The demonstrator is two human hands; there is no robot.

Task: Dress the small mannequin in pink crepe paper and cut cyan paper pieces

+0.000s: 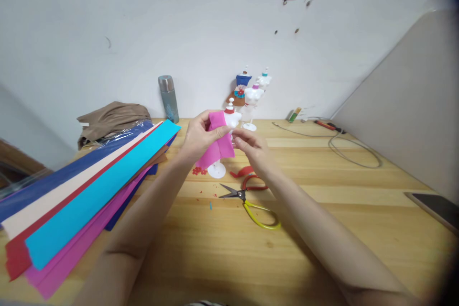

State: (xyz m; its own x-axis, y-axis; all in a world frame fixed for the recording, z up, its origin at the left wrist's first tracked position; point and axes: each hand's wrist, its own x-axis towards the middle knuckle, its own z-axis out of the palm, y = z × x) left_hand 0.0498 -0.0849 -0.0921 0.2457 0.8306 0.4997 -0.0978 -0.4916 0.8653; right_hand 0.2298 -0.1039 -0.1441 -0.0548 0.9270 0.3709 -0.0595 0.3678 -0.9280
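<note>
My left hand (201, 135) is closed on a piece of pink crepe paper (223, 146), its thumb pressing the paper against the front of a small white dress form (232, 119). This form has a red band at its neck and stands on a round white base. At the form's right side, my right hand (253, 146) has its fingers pinched together near the paper's edge; what lies between the fingertips is hidden. Below the hands lie scissors (242, 194) with one red and one yellow handle, blades partly apart. Beside them are a red strip (244, 171) and red flower cutouts (200, 171).
Long coloured crepe paper sheets (96, 186) cover the table's left side, near a brown cloth (114, 119). A thermos (168, 99) stands by the wall. Several dressed or bare forms (254, 95) stand behind. A cable (353, 160) and a phone (433, 208) are on the right.
</note>
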